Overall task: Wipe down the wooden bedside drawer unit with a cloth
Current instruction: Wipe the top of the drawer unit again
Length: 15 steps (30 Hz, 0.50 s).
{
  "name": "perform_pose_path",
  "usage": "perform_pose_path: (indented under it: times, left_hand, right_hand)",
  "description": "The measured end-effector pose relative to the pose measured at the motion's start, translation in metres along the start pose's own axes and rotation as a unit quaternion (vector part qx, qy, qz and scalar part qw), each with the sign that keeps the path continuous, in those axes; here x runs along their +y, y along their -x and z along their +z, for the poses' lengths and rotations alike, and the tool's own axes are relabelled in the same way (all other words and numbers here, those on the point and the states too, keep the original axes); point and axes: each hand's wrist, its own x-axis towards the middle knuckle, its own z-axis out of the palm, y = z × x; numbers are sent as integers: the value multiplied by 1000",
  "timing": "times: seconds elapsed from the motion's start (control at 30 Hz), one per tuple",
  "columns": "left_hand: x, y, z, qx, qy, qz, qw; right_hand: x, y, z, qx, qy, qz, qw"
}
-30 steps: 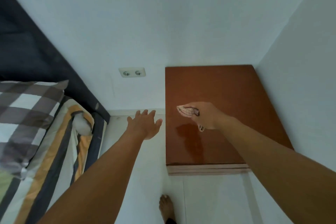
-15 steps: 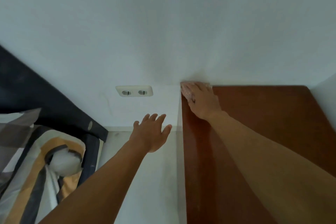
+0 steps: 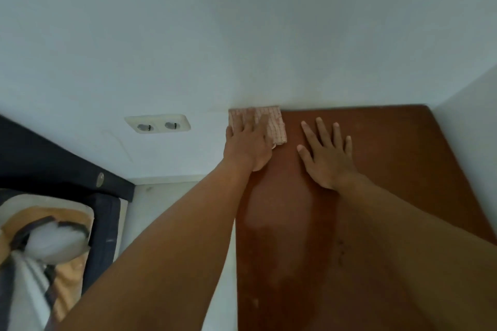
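Since half a second ago, my left hand [image 3: 248, 142] has crossed from above the floor onto the cloth [image 3: 274, 126], and my right hand [image 3: 326, 154] has come off the cloth to lie on the wood beside it.

The cloth sits at the far left corner of the drawer unit [image 3: 390, 169], its far edge against the white wall. My left hand lies flat over its left part with the fingers straight, pressing it down, not clutching it. The cloth's right part and near right corner show past my fingers. My right hand rests palm down on the bare top just right of the cloth, fingers spread wide, holding nothing.

The cloth is thin and pale pink with a fine red grid, folded to a rough rectangle. The top of the unit is flat, glossy, reddish-brown wood with straight edges, and a lighter sheen shows on its near left part.

A cream double socket [image 3: 157, 123] is set in the wall to the left. Further left are a dark headboard [image 3: 40, 158] and striped bedding [image 3: 40, 250].
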Motion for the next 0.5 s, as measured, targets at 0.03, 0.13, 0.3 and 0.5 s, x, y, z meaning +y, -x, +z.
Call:
perform_pose_path:
  times: [0.03, 0.13, 0.3, 0.5]
  left_hand:
    - [1, 4, 7, 2, -7, -10, 1000]
    - [4, 21, 18, 25, -10, -11, 1000]
    - [6, 63, 33, 30, -22, -21, 999]
    - [25, 130, 58, 29, -4, -47, 998]
  right_hand:
    - [0, 0, 0, -2, 1, 0, 1000]
    - [2, 0, -1, -9, 6, -3, 1000]
    - [-1, 8, 2, 11, -4, -14, 1000]
    - [8, 78, 21, 41, -4, -55, 998]
